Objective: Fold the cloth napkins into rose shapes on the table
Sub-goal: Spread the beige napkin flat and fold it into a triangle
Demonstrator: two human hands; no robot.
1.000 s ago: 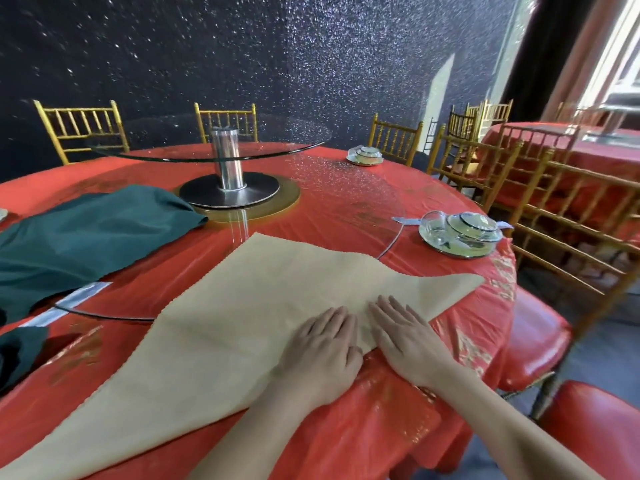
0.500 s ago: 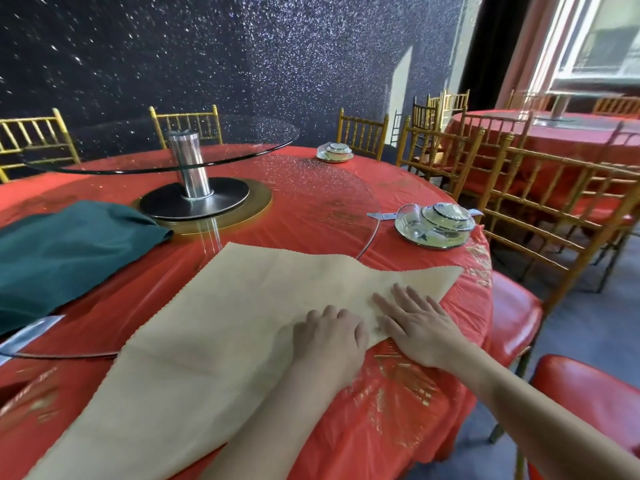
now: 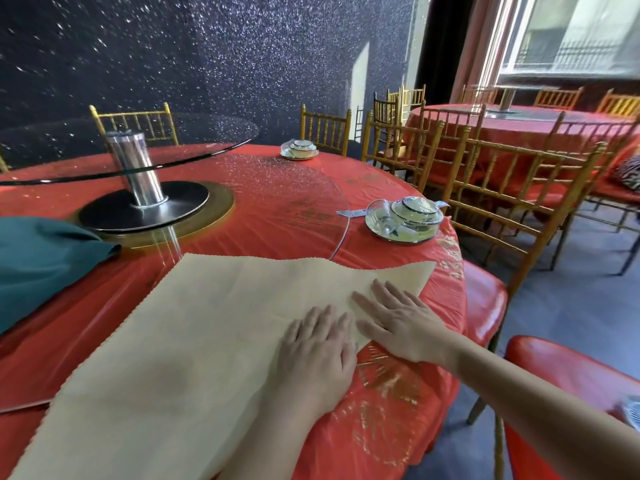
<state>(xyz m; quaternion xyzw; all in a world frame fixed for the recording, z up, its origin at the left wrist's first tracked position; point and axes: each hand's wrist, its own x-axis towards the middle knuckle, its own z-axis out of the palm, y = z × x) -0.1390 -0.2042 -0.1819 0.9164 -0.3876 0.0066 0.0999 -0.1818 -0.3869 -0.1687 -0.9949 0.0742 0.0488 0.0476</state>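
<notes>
Pressing down flat, both hands are on the tan napkin [image 3: 207, 323], which lies spread across the red surface [image 3: 277, 220] and tapers to a point just past the right fingers [image 3: 384, 289]. The left hand [image 3: 318, 344] sits palm down with its fingers [image 3: 323, 318] straight and close together, nothing pinched. The right hand [image 3: 398, 320] lies just beside it, fingers straight and fanned apart, tips aimed at that far corner, wrist over bare red surface. Neither hand grips anything. This is smoothing contact, not a hold.

Now, how will this cloth behave? It looks thin, light and limp. It drapes dead flat, shows faint creases ahead of the left fingers, and its zigzag-cut edge far to their left lies without curling. My read is that it takes a crease under pressure but will not stand up by itself, so a rose roll needs tension all the way. The cover beneath looks glossy, so I expect the napkin to skate if pushed one-handed. Pinning with one palm while the other works seems wise.

The best places to take hold, I judge, are the long near edge running under both palms, or the pointed corner beyond the right fingers, pinched between thumb and forefinger. Off to the left of the left fingers lies a green napkin [image 3: 41, 258]. Ahead of the right fingers, well apart, stands a glass tea set [image 3: 405, 220] worth steering clear of.
</notes>
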